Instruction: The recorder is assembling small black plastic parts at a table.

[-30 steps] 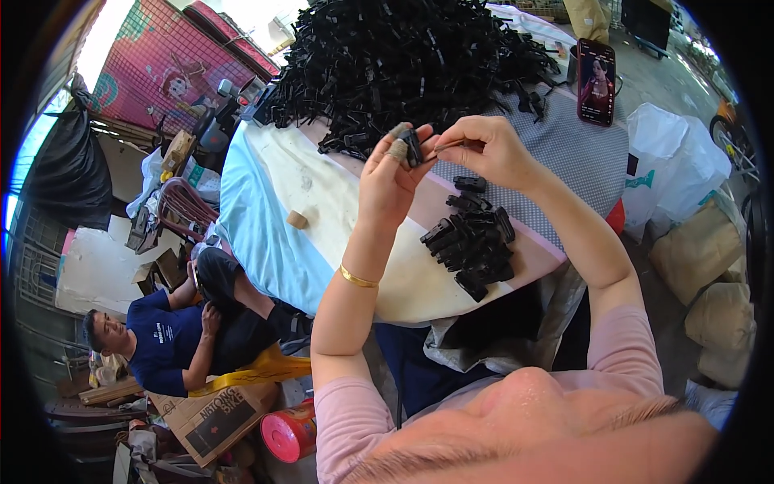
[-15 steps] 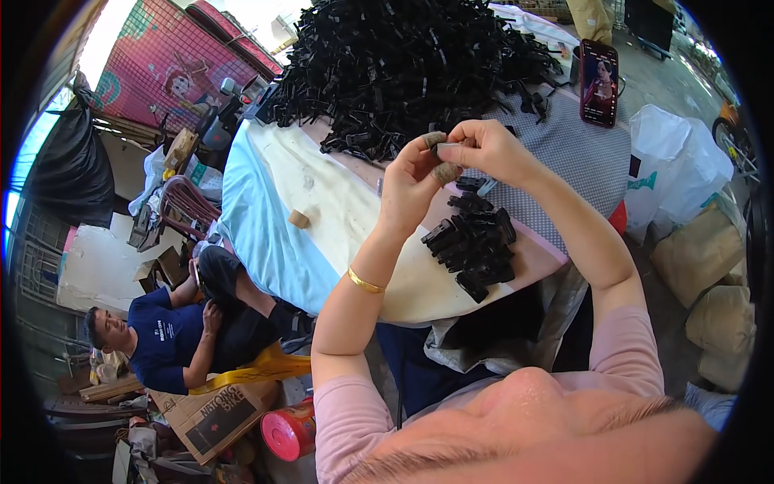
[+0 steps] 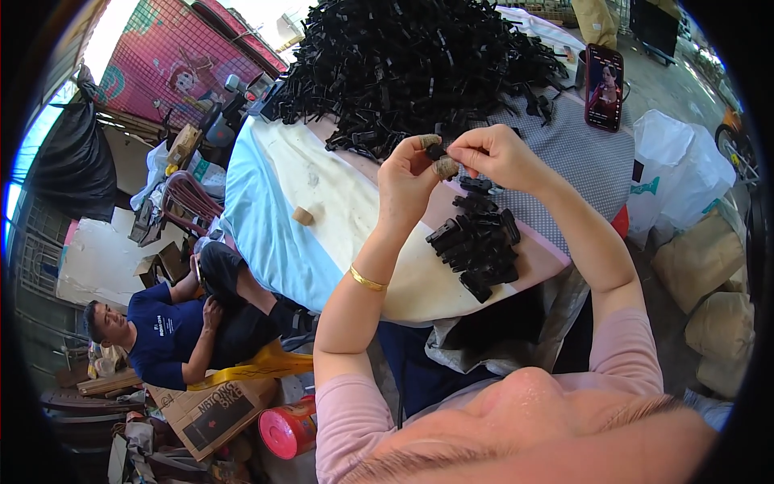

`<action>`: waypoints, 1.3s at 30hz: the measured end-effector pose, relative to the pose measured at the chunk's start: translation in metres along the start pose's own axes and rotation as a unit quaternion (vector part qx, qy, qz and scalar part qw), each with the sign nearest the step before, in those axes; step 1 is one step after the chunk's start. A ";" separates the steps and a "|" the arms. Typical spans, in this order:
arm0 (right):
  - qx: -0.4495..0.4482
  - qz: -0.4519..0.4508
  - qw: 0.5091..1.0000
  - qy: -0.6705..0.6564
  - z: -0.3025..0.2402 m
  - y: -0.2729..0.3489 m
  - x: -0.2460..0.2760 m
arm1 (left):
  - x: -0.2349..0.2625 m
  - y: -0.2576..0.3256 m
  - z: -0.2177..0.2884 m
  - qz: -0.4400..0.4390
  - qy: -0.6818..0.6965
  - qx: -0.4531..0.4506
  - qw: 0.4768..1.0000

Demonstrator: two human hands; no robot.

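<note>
Over the cloth-covered round table [image 3: 339,234], my left hand [image 3: 403,181] pinches a small black plastic part [image 3: 436,151] between thumb and forefinger. Tan tape wraps those two fingertips. My right hand [image 3: 501,157] is closed in a pinch right beside the part; whatever its fingertips hold is too small to make out. Just below my hands lies a little heap of black plastic pieces [image 3: 476,250]. Beyond them rises a big pile of similar black parts [image 3: 419,68].
A small tan roll [image 3: 302,216] lies on the cloth to the left. At the far right edge stands a phone [image 3: 604,87] with its screen lit. White plastic bags [image 3: 673,173] are right of the table. On the left, another person [image 3: 177,331] sits on a yellow chair [image 3: 258,367].
My right fingertips have drawn slightly away to the right from the left ones, and the black part now shows between my left fingers. The whole view has shifted slightly.
</note>
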State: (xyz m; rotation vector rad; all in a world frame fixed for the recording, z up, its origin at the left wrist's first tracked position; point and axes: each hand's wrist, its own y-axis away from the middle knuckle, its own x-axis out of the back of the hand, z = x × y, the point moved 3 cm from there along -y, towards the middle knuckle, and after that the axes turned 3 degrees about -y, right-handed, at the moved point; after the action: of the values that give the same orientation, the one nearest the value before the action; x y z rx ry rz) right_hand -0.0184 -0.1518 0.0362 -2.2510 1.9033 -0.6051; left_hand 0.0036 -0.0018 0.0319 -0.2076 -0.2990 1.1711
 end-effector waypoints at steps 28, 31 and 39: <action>0.006 0.038 0.998 0.043 -0.007 0.000 0.006 | -0.008 0.005 -0.004 0.055 -0.124 -0.113 0.984; 0.010 0.109 0.971 0.213 0.000 -0.006 0.046 | -0.018 0.013 0.011 -0.039 -0.176 -0.048 0.982; -0.192 0.004 0.811 0.553 0.052 -0.017 0.076 | -0.025 0.012 0.002 -0.216 -0.137 -0.071 0.964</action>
State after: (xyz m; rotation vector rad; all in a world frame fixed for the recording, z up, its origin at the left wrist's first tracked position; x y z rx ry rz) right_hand 0.0264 -0.2304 0.0113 -2.2718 2.6556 -2.0448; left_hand -0.0161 -0.0205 0.0271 -0.0974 -0.6406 0.7427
